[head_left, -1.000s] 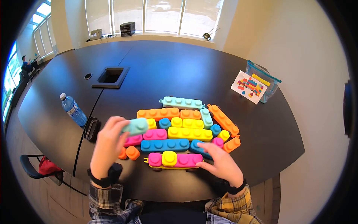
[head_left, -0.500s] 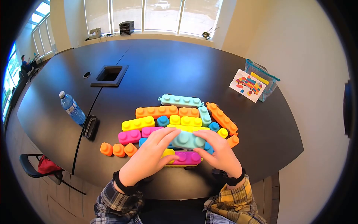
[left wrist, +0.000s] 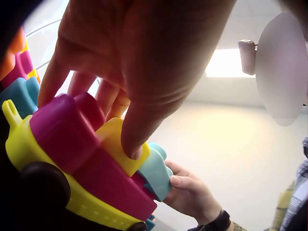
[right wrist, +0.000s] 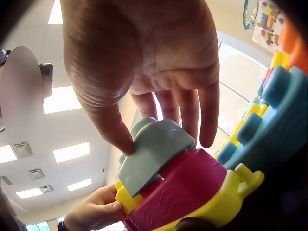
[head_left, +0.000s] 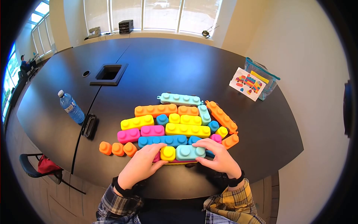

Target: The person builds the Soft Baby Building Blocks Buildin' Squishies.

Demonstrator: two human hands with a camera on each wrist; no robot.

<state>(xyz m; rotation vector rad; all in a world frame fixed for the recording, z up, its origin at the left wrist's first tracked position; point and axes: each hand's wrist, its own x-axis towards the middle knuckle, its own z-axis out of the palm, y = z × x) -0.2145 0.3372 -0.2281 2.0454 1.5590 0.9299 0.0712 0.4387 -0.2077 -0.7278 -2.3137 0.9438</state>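
A yellow wheeled base [left wrist: 29,149] carries a long magenta block [left wrist: 110,183], topped on the left by a magenta block [left wrist: 65,130] and beside it a yellow block [head_left: 168,153]. My left hand [head_left: 141,167] pinches the yellow block, thumb on its near side. A light teal two-stud block [head_left: 190,152] lies over the right part of the magenta block; in the right wrist view it is tilted, with a gap beneath one end. My right hand [head_left: 220,158] grips this teal block between thumb and fingers.
Rows of coloured blocks [head_left: 188,130] lie just beyond the hands, with several orange blocks [head_left: 118,149] at left. A water bottle [head_left: 71,107] and black case [head_left: 89,126] stand further left. A picture card [head_left: 247,84] leans on a clear bag [head_left: 270,87] at back right.
My left hand brought the teal block from the left over the wheeled base, then moved to the yellow block. My right hand came up to the teal block, which has lowered.
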